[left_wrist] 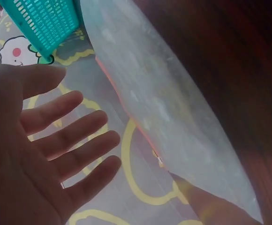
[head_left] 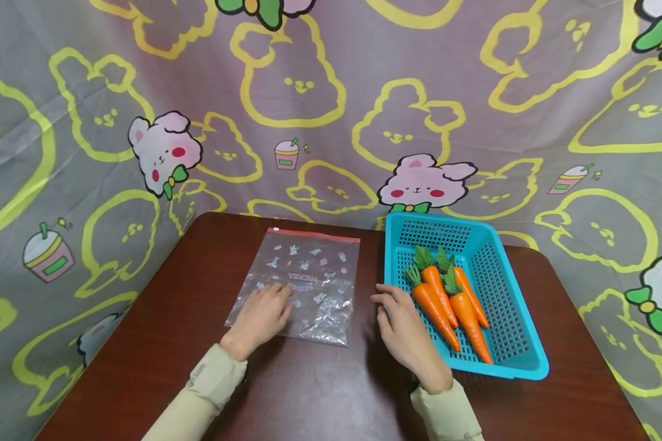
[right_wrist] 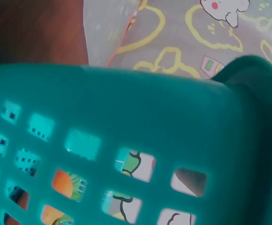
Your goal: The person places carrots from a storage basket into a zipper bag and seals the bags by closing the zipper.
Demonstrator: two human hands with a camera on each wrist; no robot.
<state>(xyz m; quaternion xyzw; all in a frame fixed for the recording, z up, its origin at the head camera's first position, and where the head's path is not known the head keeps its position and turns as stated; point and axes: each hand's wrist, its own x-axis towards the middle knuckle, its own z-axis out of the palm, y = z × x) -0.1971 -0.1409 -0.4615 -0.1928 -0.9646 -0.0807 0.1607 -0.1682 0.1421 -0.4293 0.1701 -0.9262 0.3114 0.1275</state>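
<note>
A clear zip bag [head_left: 322, 263] with a red top strip and printed rabbits lies flat on the table. Over its lower left part is my left hand [head_left: 262, 315], its fingers loosely spread and nothing held; whether the fingertips touch the plastic, I cannot tell. My right hand [head_left: 405, 337] hovers beside the left wall of a blue plastic basket [head_left: 504, 263], fingers relaxed and slightly bent, holding nothing. Several orange carrots [head_left: 433, 306] with green tops lie inside the basket. The right wrist view is mostly filled by the basket's perforated wall [right_wrist: 126, 103], and the hand is not seen there.
The dark brown table [head_left: 320, 392] carries the bag on the left and the basket on the right. A grey cloth [head_left: 320, 159] printed with yellow outlines and rabbits hangs along the back and both sides.
</note>
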